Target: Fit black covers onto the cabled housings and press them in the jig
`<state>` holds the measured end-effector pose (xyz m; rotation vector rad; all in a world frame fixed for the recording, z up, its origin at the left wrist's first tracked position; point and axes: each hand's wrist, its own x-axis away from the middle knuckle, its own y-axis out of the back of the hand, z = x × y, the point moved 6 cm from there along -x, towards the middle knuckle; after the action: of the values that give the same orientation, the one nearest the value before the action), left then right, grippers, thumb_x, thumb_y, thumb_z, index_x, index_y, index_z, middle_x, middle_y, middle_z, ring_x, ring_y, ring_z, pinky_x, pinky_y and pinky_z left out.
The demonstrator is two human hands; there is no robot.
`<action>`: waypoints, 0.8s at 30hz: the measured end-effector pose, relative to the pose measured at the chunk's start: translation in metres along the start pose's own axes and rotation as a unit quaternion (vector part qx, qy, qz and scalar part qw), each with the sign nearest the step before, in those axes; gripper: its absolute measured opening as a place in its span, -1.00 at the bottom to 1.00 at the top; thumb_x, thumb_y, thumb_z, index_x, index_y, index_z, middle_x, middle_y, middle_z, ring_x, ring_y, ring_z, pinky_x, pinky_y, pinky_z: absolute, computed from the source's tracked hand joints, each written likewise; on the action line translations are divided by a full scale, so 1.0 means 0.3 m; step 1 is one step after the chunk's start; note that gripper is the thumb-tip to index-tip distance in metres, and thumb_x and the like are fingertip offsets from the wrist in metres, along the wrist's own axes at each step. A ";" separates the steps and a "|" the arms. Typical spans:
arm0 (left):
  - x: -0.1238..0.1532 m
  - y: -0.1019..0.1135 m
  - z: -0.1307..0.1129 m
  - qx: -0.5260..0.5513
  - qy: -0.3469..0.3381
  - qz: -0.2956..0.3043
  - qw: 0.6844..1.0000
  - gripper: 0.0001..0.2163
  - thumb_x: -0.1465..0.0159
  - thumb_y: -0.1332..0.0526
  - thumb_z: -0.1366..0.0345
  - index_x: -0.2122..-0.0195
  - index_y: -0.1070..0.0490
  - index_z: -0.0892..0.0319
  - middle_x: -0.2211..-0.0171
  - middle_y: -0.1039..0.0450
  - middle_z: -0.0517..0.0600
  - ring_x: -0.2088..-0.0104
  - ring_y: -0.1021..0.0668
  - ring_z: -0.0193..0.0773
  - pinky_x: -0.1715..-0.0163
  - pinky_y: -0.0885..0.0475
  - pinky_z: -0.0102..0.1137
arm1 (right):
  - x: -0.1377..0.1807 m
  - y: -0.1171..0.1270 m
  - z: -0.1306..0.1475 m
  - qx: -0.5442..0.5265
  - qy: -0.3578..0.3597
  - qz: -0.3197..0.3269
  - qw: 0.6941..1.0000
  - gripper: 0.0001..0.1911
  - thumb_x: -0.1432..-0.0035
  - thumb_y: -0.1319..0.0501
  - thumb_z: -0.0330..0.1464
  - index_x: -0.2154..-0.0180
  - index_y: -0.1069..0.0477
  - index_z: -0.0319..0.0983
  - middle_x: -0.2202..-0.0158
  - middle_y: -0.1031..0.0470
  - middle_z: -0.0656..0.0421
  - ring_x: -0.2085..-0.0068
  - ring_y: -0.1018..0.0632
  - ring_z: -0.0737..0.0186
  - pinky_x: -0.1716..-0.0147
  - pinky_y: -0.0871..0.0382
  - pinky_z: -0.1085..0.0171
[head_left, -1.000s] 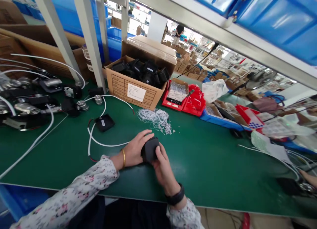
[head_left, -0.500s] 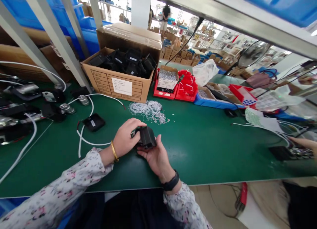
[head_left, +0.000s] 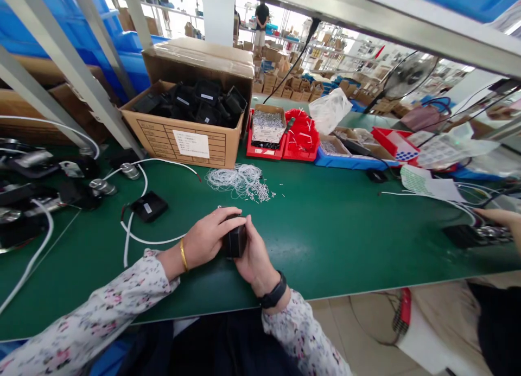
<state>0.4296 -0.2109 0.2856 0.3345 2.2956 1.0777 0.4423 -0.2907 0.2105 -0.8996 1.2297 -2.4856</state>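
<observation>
A black plastic housing [head_left: 235, 242] is gripped between both hands over the green bench, near its front edge. My left hand [head_left: 209, 236] wraps its fingers over the top and left side of the housing. Against its right side presses my right hand [head_left: 254, 254], thumb up at the upper edge. Much of the housing is hidden by the fingers. Left of my hands lies a black plastic cover [head_left: 149, 206] with a small white label, beside a white cable [head_left: 152, 240]. Beyond my hands are a coil of thin white string [head_left: 234, 179] and a scatter of small white tubes [head_left: 260, 191].
At the back stands a cardboard box [head_left: 140, 134] filled with black housings. Red bins [head_left: 301, 134] and a blue tray [head_left: 345, 161] hold small parts. Metal fittings [head_left: 103, 187] and cables crowd the left. At far right, another person's hand [head_left: 499, 217] is near a black part [head_left: 462, 236].
Both hands have turned the housing more upright and closed in around it. My right hand's thumb has come to its upper edge. The camera view has shifted slightly.
</observation>
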 end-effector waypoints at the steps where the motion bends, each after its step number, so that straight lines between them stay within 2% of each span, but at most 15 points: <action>1: 0.004 0.000 -0.019 -0.017 -0.018 0.015 1.000 -0.49 -0.07 0.06 0.62 -0.06 -0.19 0.15 -0.10 -0.20 0.08 -0.12 -0.27 -0.16 -0.10 -0.23 -0.12 | 0.002 -0.010 -0.001 -0.015 -0.007 0.018 1.000 -0.64 -0.15 -0.13 -0.13 0.14 -0.39 -0.23 0.17 -0.49 0.17 0.08 -0.45 0.23 0.09 -0.32 0.28; 3: 0.011 0.002 -0.056 -0.045 -0.031 0.060 0.997 -0.43 0.00 -0.03 0.57 -0.10 -0.16 0.14 -0.16 -0.12 0.09 -0.17 -0.19 -0.07 -0.12 -0.19 -0.06 | 0.009 -0.023 -0.006 -0.038 -0.022 0.042 0.998 -0.63 -0.17 -0.10 -0.15 0.12 -0.39 -0.26 0.14 -0.48 0.15 0.05 -0.44 0.23 0.03 -0.28 0.28; 6: 0.023 0.005 -0.094 -0.093 -0.001 0.113 0.989 -0.35 -0.01 -0.19 0.38 -0.17 -0.05 0.21 -0.21 -0.03 0.16 -0.20 -0.13 0.06 -0.11 -0.22 -0.04 | 0.018 -0.022 -0.020 -0.038 -0.033 0.034 0.998 -0.63 -0.17 -0.09 -0.15 0.11 -0.39 -0.26 0.12 -0.48 0.14 0.02 -0.42 0.18 -0.01 -0.26 0.21; 9: 0.040 -0.006 -0.110 -0.179 0.023 0.093 0.979 -0.38 -0.06 -0.28 0.24 -0.11 -0.11 0.32 -0.15 -0.13 0.27 -0.16 -0.19 0.12 -0.06 -0.29 -0.07 | 0.021 -0.012 -0.030 -0.036 -0.019 0.009 0.999 -0.67 -0.15 -0.13 -0.18 0.15 -0.40 -0.25 0.13 -0.47 0.15 0.01 -0.41 0.17 -0.01 -0.25 0.19; 14: 0.078 -0.058 -0.115 -0.237 0.035 0.064 0.969 -0.56 -0.13 -0.21 0.33 -0.03 -0.21 0.34 -0.09 -0.21 0.30 -0.13 -0.27 0.13 -0.04 -0.32 -0.09 | 0.016 -0.006 -0.036 -0.046 -0.015 0.009 0.999 -0.70 -0.13 -0.16 -0.19 0.23 -0.43 -0.29 0.20 -0.49 0.13 0.06 -0.43 0.19 0.03 -0.27 0.25; 16: 0.083 -0.036 -0.114 -0.211 0.045 0.056 0.975 -0.58 -0.10 -0.18 0.41 -0.02 -0.23 0.30 -0.09 -0.21 0.26 -0.11 -0.29 0.09 -0.05 -0.31 -0.10 | 0.012 -0.001 -0.034 -0.040 -0.015 0.021 0.999 -0.66 -0.12 -0.16 -0.14 0.23 -0.43 -0.28 0.24 -0.49 0.13 0.13 -0.46 0.18 0.10 -0.31 0.24; 19: 0.062 0.063 -0.087 -0.107 0.082 0.028 0.990 -0.55 -0.03 -0.18 0.43 0.00 -0.23 0.20 -0.09 -0.21 0.16 -0.08 -0.33 -0.01 -0.07 -0.30 -0.17 | 0.001 0.028 -0.035 -0.031 -0.018 0.013 0.999 -0.62 -0.13 -0.14 -0.09 0.20 -0.40 -0.26 0.28 -0.48 0.13 0.27 -0.49 0.22 0.24 -0.36 0.26; 22: 0.006 0.160 -0.024 0.016 0.112 -0.008 0.993 -0.48 -0.04 -0.21 0.38 -0.05 -0.14 0.17 -0.10 -0.20 0.11 -0.10 -0.30 -0.09 -0.10 -0.26 -0.21 | -0.008 0.060 -0.046 -0.011 -0.025 0.009 1.000 -0.58 -0.14 -0.10 -0.05 0.16 -0.36 -0.25 0.29 -0.46 0.12 0.40 -0.50 0.25 0.36 -0.37 0.28; 24: -0.037 0.171 0.025 0.063 0.115 -0.007 0.991 -0.44 -0.05 -0.22 0.37 -0.09 -0.09 0.16 -0.10 -0.20 0.09 -0.10 -0.30 -0.13 -0.11 -0.24 -0.24 | -0.011 0.071 -0.052 -0.003 -0.023 0.014 1.000 -0.54 -0.14 -0.07 -0.01 0.14 -0.35 -0.24 0.29 -0.45 0.12 0.44 -0.50 0.25 0.39 -0.36 0.27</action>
<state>0.4422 -0.1782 0.3255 0.2534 2.5742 1.0115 0.4341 -0.2926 0.1854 -0.9280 1.2269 -2.4272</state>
